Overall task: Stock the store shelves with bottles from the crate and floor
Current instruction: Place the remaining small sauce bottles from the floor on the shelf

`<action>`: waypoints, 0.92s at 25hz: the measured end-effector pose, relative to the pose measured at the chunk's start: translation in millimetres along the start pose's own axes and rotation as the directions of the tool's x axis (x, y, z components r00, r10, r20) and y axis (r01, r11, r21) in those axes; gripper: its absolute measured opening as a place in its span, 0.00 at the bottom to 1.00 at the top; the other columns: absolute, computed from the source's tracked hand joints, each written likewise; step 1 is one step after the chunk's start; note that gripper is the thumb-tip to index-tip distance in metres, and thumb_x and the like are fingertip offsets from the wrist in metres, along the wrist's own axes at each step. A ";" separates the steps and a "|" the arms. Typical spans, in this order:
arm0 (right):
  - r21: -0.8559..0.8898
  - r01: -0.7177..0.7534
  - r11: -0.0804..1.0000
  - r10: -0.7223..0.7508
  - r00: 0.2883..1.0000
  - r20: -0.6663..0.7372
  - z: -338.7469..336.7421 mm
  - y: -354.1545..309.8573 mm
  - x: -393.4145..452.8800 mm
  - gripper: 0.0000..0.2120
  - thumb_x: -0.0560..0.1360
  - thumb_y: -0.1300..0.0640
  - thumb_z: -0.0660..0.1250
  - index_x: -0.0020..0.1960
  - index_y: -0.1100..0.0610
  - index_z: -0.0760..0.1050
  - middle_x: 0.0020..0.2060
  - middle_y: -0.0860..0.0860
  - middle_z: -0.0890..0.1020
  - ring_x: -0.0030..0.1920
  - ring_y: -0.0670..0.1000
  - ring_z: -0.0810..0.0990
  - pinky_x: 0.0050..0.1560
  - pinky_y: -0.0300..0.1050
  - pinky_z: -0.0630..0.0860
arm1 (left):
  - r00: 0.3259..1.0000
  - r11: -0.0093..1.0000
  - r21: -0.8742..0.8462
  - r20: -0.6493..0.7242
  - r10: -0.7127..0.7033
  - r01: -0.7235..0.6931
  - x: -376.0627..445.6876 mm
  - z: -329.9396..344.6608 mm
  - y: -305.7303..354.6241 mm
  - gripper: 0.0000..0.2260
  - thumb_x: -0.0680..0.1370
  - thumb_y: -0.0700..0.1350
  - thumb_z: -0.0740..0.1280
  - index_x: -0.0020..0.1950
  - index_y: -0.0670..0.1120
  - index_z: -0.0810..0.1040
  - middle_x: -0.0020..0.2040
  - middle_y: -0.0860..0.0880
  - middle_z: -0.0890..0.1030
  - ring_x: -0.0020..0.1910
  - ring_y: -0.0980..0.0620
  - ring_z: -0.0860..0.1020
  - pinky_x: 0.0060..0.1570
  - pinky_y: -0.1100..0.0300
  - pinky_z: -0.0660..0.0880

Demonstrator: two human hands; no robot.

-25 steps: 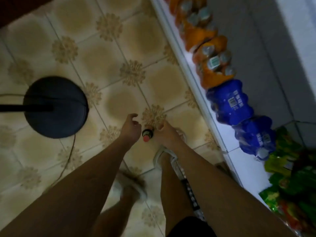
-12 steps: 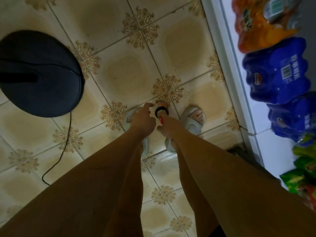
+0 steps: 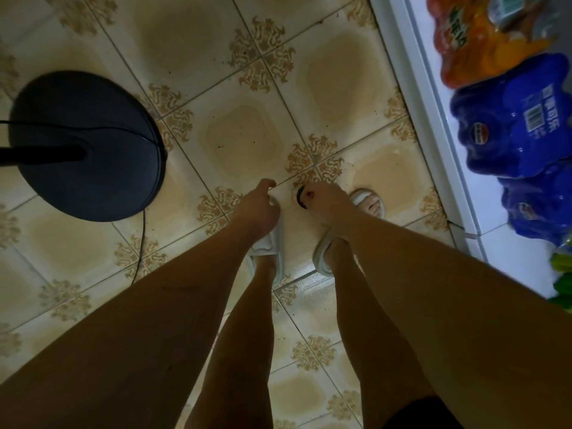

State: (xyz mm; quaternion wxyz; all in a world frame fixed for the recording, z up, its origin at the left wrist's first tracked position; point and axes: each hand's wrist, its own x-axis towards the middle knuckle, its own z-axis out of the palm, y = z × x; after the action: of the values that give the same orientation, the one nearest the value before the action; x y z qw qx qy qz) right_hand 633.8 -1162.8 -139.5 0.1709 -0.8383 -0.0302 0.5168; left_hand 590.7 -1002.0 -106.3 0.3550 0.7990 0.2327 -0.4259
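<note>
While both arms hang straight down toward the tiled floor (image 3: 241, 140), the step in hand reads as the pick-up of a single bottle (image 3: 299, 196) from floor level, between the feet. Right hand (image 3: 325, 201): fingers curled over the bottle's top, dark neck and a trace of red cap showing at the fingertips; looks like a grip from above, though the body of the bottle is hidden under the hand. Left hand (image 3: 258, 205): just beside the bottle, apart from it, fingers loosely curled, holding nothing that shows. White slippers (image 3: 366, 201) directly beneath both hands. Shelf edge (image 3: 433, 125) runs along the right, with orange drink packs (image 3: 483, 41) and blue drink packs (image 3: 513, 119) on it. Round black fan base (image 3: 89, 147) to the left, its cord (image 3: 140, 243) trailing across the tiles. No crate in view. Judgement: early in the carry. Next move calls for a firm hold on the neck, straightening up, turning right to the shelf, and finding a free spot among the packs. Left hand could steady the bottle's base. Mind the cord when stepping.
</note>
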 end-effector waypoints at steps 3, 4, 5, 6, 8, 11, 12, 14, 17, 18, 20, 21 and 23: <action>0.034 0.029 0.999 -0.034 0.987 0.157 -65.3 -24.2 -5.7 0.12 0.79 0.57 0.59 0.40 0.54 0.77 0.29 0.53 0.79 0.22 0.52 0.77 0.23 0.38 0.73 | 0.999 0.998 0.045 0.041 0.035 -0.037 -7.6 -9.0 8.1 0.26 0.77 0.40 0.66 0.74 0.49 0.64 0.67 0.42 0.75 0.60 0.42 0.76 0.51 0.56 0.72; 0.040 0.051 0.998 -0.057 0.979 0.194 -88.3 -33.2 -9.8 0.12 0.77 0.57 0.60 0.38 0.54 0.78 0.25 0.52 0.79 0.21 0.52 0.77 0.24 0.40 0.74 | 0.997 0.997 0.059 0.059 0.045 -0.048 -8.4 -14.0 12.8 0.29 0.75 0.40 0.68 0.74 0.50 0.63 0.68 0.42 0.74 0.60 0.42 0.76 0.50 0.57 0.71; 0.040 0.075 0.996 -0.082 0.971 0.226 -112.4 -43.2 -15.5 0.11 0.76 0.57 0.61 0.38 0.53 0.79 0.25 0.53 0.79 0.21 0.52 0.77 0.25 0.41 0.75 | 0.996 0.996 0.061 0.071 0.056 -0.061 -8.9 -20.4 20.0 0.31 0.74 0.40 0.71 0.74 0.51 0.63 0.69 0.43 0.72 0.60 0.43 0.76 0.47 0.58 0.71; 0.036 0.104 0.994 -0.110 0.960 0.259 -134.6 -54.1 -21.6 0.10 0.75 0.56 0.63 0.37 0.53 0.80 0.25 0.53 0.79 0.22 0.52 0.76 0.26 0.42 0.75 | 0.995 0.996 0.050 0.074 0.071 -0.075 -9.1 -26.9 28.9 0.34 0.72 0.41 0.73 0.75 0.52 0.62 0.69 0.43 0.71 0.59 0.45 0.75 0.46 0.61 0.71; 0.001 0.154 0.988 -0.145 0.931 0.335 -176.1 -79.5 -33.4 0.10 0.73 0.56 0.67 0.34 0.55 0.79 0.23 0.53 0.75 0.23 0.53 0.72 0.26 0.42 0.73 | 0.990 0.990 0.021 0.036 0.139 -0.140 -8.0 -41.0 51.7 0.40 0.68 0.44 0.78 0.75 0.51 0.62 0.71 0.45 0.68 0.64 0.45 0.71 0.51 0.61 0.70; -0.122 0.191 0.974 -0.121 0.893 0.433 -221.6 -120.3 -49.9 0.08 0.72 0.57 0.69 0.37 0.59 0.76 0.25 0.53 0.71 0.23 0.53 0.66 0.26 0.42 0.68 | 0.974 0.972 -0.054 -0.033 0.226 -0.227 1.2 -66.3 85.9 0.43 0.64 0.45 0.81 0.75 0.47 0.65 0.71 0.45 0.69 0.70 0.45 0.68 0.66 0.52 0.68; -0.153 0.200 0.968 -0.110 0.884 0.455 -233.0 -132.6 -54.7 0.08 0.72 0.57 0.69 0.38 0.59 0.75 0.26 0.53 0.70 0.23 0.52 0.65 0.25 0.41 0.66 | 0.970 0.965 -0.103 -0.019 0.242 -0.242 5.7 -74.8 94.2 0.41 0.63 0.44 0.82 0.72 0.45 0.68 0.69 0.44 0.72 0.68 0.44 0.70 0.67 0.49 0.69; -0.176 0.197 0.964 -0.094 0.878 0.469 -253.7 -150.5 -65.5 0.06 0.72 0.57 0.69 0.40 0.59 0.75 0.27 0.53 0.70 0.23 0.51 0.64 0.25 0.41 0.64 | 0.963 0.953 -0.170 0.056 0.263 -0.250 11.0 -88.5 106.0 0.35 0.62 0.42 0.82 0.66 0.42 0.74 0.62 0.43 0.79 0.63 0.43 0.76 0.64 0.45 0.73; -0.116 0.211 0.971 -0.153 0.913 0.378 -280.7 -149.9 -92.2 0.07 0.73 0.53 0.68 0.44 0.57 0.77 0.29 0.53 0.71 0.26 0.51 0.65 0.27 0.43 0.66 | 0.966 0.964 -0.083 0.037 0.255 -0.251 5.1 -106.9 125.2 0.36 0.61 0.46 0.82 0.67 0.47 0.74 0.61 0.48 0.80 0.61 0.47 0.77 0.59 0.55 0.74; -0.061 0.232 0.971 -0.204 0.933 0.297 -287.8 -143.7 -101.1 0.09 0.73 0.50 0.69 0.47 0.56 0.78 0.30 0.53 0.73 0.26 0.51 0.67 0.27 0.43 0.67 | 0.961 0.961 -0.017 0.019 0.276 -0.275 0.6 -116.0 135.4 0.37 0.61 0.47 0.82 0.68 0.48 0.73 0.61 0.49 0.79 0.61 0.48 0.77 0.56 0.58 0.72; 0.104 0.229 0.968 -0.236 0.969 0.069 -298.5 -123.4 -122.2 0.25 0.71 0.39 0.71 0.62 0.50 0.74 0.32 0.52 0.77 0.24 0.50 0.71 0.26 0.41 0.71 | 0.939 0.937 0.073 0.068 0.338 -0.343 -12.1 -138.7 163.9 0.40 0.61 0.49 0.82 0.70 0.51 0.70 0.62 0.51 0.78 0.61 0.50 0.76 0.58 0.57 0.73; 0.200 0.200 0.959 -0.194 0.980 -0.050 -302.1 -112.7 -134.5 0.36 0.67 0.33 0.72 0.69 0.47 0.67 0.35 0.51 0.79 0.24 0.48 0.74 0.26 0.41 0.73 | 0.925 0.922 0.095 0.103 0.367 -0.376 -19.1 -152.3 182.0 0.39 0.61 0.50 0.82 0.69 0.52 0.71 0.62 0.52 0.79 0.61 0.51 0.76 0.59 0.56 0.74; 0.318 0.184 0.930 -0.113 0.967 -0.230 -309.5 -96.7 -158.5 0.48 0.60 0.26 0.71 0.73 0.40 0.56 0.46 0.49 0.79 0.34 0.47 0.81 0.27 0.42 0.77 | 0.900 0.897 0.116 0.157 0.407 -0.426 -33.5 -181.6 226.0 0.29 0.62 0.53 0.80 0.60 0.57 0.76 0.54 0.55 0.82 0.55 0.51 0.80 0.51 0.57 0.79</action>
State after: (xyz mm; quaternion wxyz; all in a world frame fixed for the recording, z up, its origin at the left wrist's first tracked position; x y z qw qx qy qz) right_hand 843.8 -1186.9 153.0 0.3526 -0.8412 0.0127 0.4097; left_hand 818.9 -1009.9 75.3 0.3923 0.8251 0.0007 -0.4066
